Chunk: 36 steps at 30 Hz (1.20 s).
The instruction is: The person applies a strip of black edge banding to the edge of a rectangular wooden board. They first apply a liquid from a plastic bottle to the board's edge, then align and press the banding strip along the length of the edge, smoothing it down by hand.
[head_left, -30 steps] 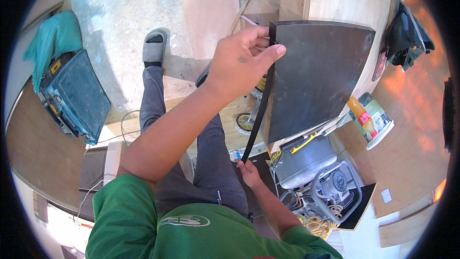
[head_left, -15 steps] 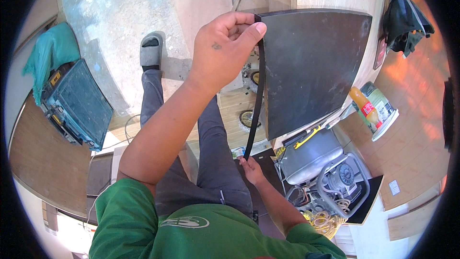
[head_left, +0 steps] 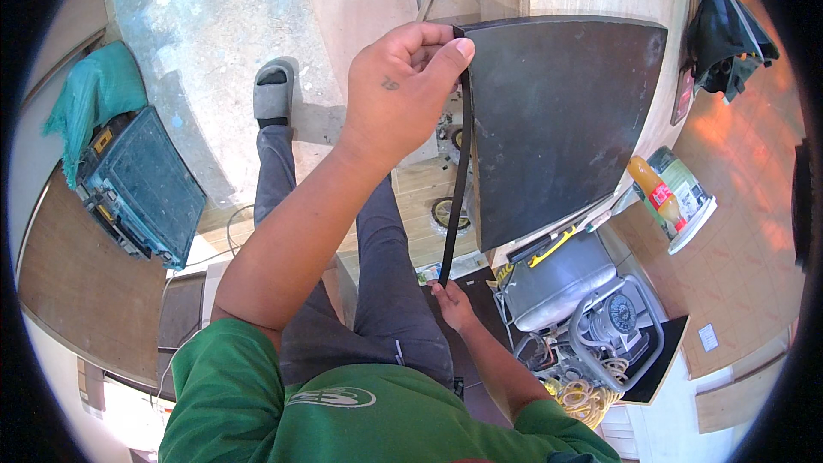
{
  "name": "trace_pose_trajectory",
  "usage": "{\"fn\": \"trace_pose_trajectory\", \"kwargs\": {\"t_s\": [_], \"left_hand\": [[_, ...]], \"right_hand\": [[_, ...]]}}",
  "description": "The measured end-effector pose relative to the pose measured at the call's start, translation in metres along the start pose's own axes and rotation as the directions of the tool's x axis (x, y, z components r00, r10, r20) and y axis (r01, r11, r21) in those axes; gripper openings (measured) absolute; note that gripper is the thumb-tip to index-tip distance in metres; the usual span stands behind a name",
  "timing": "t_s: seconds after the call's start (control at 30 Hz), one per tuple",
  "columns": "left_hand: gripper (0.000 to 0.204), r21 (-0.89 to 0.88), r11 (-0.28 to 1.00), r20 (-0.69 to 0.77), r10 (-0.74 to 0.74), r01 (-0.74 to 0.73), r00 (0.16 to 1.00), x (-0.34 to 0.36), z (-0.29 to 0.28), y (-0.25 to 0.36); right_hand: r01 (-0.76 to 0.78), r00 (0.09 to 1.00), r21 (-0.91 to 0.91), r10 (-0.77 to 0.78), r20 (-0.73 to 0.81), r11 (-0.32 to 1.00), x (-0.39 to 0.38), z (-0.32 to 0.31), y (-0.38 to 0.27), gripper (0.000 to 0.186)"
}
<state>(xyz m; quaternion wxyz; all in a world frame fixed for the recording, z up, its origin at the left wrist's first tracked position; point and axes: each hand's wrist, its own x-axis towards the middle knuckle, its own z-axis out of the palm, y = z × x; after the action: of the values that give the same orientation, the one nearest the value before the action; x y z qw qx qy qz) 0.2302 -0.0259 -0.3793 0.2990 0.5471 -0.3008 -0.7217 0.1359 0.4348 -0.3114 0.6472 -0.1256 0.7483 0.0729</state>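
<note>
A dark grey-brown board (head_left: 561, 129) lies to the right of my raised arm, its left edge facing me side-on. My left hand (head_left: 407, 86) pinches the top of a long black edging strip (head_left: 458, 193) between thumb and fingers at the board's far left corner. From there the strip hangs down along the left edge, standing a little away from it lower down. Its near end is held in the fingers of my right hand (head_left: 452, 302), lower and closer to my body. The right fingertips are partly hidden.
Below the board stands a grey air compressor (head_left: 566, 287) with a coiled yellow hose (head_left: 585, 399). A bottle of orange liquid (head_left: 656, 189) rests by a white-rimmed tub (head_left: 694, 223) at right. To the left are a dark blue toolbox (head_left: 150, 184) and a green sack (head_left: 99, 90).
</note>
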Motion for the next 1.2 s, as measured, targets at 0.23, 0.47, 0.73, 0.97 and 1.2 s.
{"fn": "trace_pose_trajectory", "kwargs": {"t_s": [0.23,0.47,0.73,0.97,1.2], "left_hand": [[0.032,0.126,0.992,0.018,-0.006,0.004,1.000,-0.002,0.000,0.010],[0.032,0.106,0.994,-0.020,0.008,-0.005,1.000,-0.003,0.003,0.008],[0.040,-0.091,0.993,0.041,-0.069,0.073,0.997,-0.022,-0.003,-0.018],[0.034,-0.040,0.997,0.051,-0.062,0.064,0.997,-0.024,0.001,-0.015],[0.033,0.027,0.999,0.065,-0.046,0.044,0.997,-0.023,0.000,-0.012]], "right_hand": [[-0.030,1.000,0.008,0.030,0.003,1.000,-0.001,0.001,0.004,0.043],[-0.038,0.999,-0.026,0.039,0.022,0.999,-0.003,-0.002,-0.005,0.047],[0.030,0.999,-0.047,-0.031,-0.027,0.998,-0.002,-0.003,-0.004,0.043],[0.026,1.000,-0.033,-0.027,-0.009,0.999,-0.001,-0.005,0.000,0.044],[0.064,0.998,-0.050,-0.064,-0.010,0.997,-0.001,-0.006,-0.004,0.046]]}}
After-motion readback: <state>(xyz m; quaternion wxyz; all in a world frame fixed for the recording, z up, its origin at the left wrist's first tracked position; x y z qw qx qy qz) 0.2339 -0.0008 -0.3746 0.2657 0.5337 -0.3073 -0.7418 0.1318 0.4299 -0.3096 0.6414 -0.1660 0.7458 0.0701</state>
